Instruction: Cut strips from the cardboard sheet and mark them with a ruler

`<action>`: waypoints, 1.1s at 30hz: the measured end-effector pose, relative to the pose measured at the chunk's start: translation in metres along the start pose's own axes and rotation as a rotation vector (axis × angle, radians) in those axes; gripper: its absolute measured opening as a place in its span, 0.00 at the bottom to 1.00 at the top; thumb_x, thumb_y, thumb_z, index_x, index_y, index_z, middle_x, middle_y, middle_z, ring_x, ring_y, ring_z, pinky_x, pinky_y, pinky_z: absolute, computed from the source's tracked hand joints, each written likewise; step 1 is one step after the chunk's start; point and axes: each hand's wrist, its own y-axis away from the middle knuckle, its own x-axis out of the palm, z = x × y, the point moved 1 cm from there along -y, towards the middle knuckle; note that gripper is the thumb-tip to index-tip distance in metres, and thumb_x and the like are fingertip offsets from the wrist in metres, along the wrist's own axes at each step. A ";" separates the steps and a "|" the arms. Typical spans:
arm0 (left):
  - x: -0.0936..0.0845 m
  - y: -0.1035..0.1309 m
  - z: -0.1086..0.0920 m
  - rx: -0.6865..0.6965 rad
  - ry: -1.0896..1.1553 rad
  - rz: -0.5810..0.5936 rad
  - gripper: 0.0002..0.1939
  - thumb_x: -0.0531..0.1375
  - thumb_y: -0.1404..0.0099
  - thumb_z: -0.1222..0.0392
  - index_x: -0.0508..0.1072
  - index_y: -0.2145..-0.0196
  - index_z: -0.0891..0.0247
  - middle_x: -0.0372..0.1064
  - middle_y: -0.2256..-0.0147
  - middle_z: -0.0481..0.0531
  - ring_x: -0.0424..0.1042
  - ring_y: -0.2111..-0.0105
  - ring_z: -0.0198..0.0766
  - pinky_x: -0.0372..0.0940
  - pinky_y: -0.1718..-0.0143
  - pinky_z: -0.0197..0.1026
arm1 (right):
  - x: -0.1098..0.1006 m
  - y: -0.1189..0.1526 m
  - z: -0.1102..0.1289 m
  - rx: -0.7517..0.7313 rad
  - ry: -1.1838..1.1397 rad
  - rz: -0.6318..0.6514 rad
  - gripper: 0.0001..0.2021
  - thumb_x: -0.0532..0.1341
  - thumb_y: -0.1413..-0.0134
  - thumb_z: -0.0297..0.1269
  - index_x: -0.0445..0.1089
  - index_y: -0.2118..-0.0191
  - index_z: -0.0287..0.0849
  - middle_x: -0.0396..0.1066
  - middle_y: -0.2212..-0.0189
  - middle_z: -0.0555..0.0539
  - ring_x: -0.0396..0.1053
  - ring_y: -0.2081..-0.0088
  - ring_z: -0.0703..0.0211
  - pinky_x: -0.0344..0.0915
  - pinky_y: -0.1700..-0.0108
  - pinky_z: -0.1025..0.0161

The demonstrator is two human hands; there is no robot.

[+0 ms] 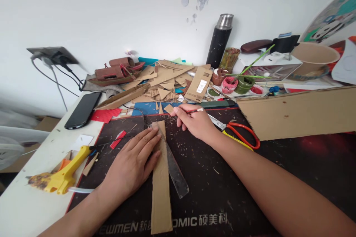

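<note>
My left hand (136, 155) lies flat, fingers extended, across a long cardboard strip (161, 207) and a clear plastic ruler (178, 179). The ruler slants over the strip, its near end resting out on the dark mat. Just past the strip's far end, my right hand (194, 122) is closed around a thin red-and-black pencil (193, 111), whose white end points right. By its fingertips is a small cardboard piece (168, 109); whether they touch it I cannot tell. Scissors (241, 133) with red and yellow handles lie partly behind my right wrist.
A yellow glue gun (66, 172) and a phone (83, 111) are on the left. Cardboard scraps (167, 79) pile up at the back, near open paint jars (229, 84) and a black thermos (219, 42). A large cardboard panel (300, 113) stands at the right.
</note>
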 end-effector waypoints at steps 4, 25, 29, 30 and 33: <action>0.000 0.000 0.000 -0.012 0.019 -0.002 0.20 0.58 0.21 0.58 0.72 0.35 0.64 0.73 0.35 0.63 0.71 0.34 0.55 0.70 0.34 0.60 | 0.000 0.000 0.000 0.008 0.008 0.005 0.20 0.57 0.26 0.50 0.79 0.60 0.42 0.74 0.76 0.52 0.68 0.80 0.66 0.61 0.74 0.66; 0.001 -0.001 0.001 0.000 0.013 0.001 0.20 0.57 0.20 0.58 0.71 0.36 0.67 0.72 0.34 0.65 0.69 0.32 0.54 0.70 0.34 0.59 | 0.000 0.001 0.000 -0.004 0.030 -0.003 0.20 0.57 0.26 0.52 0.79 0.60 0.43 0.75 0.76 0.52 0.68 0.80 0.65 0.62 0.73 0.66; 0.001 -0.001 0.001 -0.008 0.025 0.003 0.22 0.57 0.20 0.59 0.70 0.33 0.65 0.72 0.33 0.65 0.69 0.32 0.54 0.70 0.34 0.60 | 0.000 0.000 -0.001 -0.007 0.026 0.000 0.20 0.57 0.26 0.51 0.79 0.60 0.43 0.75 0.76 0.52 0.69 0.80 0.65 0.62 0.73 0.66; 0.001 0.000 0.001 -0.011 0.031 0.003 0.23 0.57 0.21 0.59 0.69 0.32 0.64 0.71 0.33 0.64 0.69 0.32 0.54 0.70 0.34 0.60 | 0.000 0.000 0.000 -0.008 0.028 0.001 0.20 0.57 0.26 0.51 0.79 0.60 0.43 0.75 0.76 0.52 0.69 0.79 0.65 0.62 0.73 0.66; 0.001 0.001 0.003 -0.002 0.037 0.002 0.25 0.57 0.21 0.59 0.67 0.29 0.60 0.70 0.32 0.62 0.68 0.31 0.55 0.70 0.34 0.60 | 0.000 0.001 0.000 -0.012 0.040 0.003 0.20 0.57 0.25 0.51 0.79 0.60 0.43 0.75 0.76 0.52 0.69 0.79 0.64 0.62 0.73 0.66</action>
